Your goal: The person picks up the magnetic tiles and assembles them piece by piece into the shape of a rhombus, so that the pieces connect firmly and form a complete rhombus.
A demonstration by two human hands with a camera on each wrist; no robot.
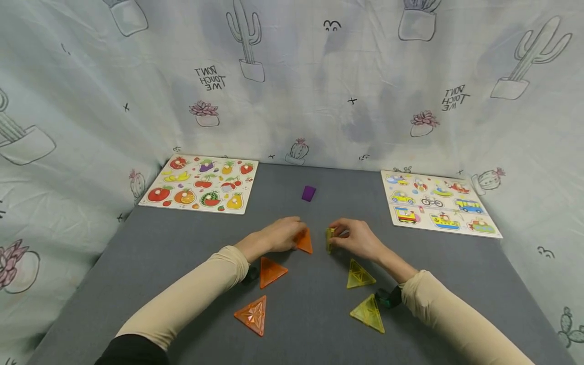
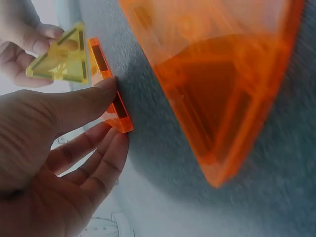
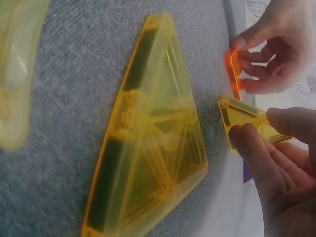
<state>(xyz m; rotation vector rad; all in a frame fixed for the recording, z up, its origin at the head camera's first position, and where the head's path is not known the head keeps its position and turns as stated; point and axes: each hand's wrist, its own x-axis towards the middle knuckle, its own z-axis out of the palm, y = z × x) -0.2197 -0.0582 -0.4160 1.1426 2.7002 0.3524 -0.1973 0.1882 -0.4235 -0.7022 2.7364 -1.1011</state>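
Observation:
My left hand [image 1: 283,234] pinches an orange triangular tile [image 1: 305,242] between thumb and fingers. Across from it my right hand [image 1: 357,238] holds a yellow triangular tile [image 1: 329,241], which stands upright on edge. In the left wrist view, the held orange tile [image 2: 121,111] overlaps a corner of the yellow tile [image 2: 61,59]. Nearer on the left lie two more orange triangles, one [image 1: 272,271] below the left hand and another [image 1: 252,315] closer to me. Two yellow triangles, one [image 1: 360,275] and a nearer one [image 1: 368,313], lie below the right hand.
A small purple tile [image 1: 308,193] lies farther back on the grey table [image 1: 310,314]. At the back left is a fruit puzzle board [image 1: 193,203]; at the back right, a vehicle puzzle board [image 1: 444,203]. A patterned curtain [image 1: 301,101] hangs behind and around the sides.

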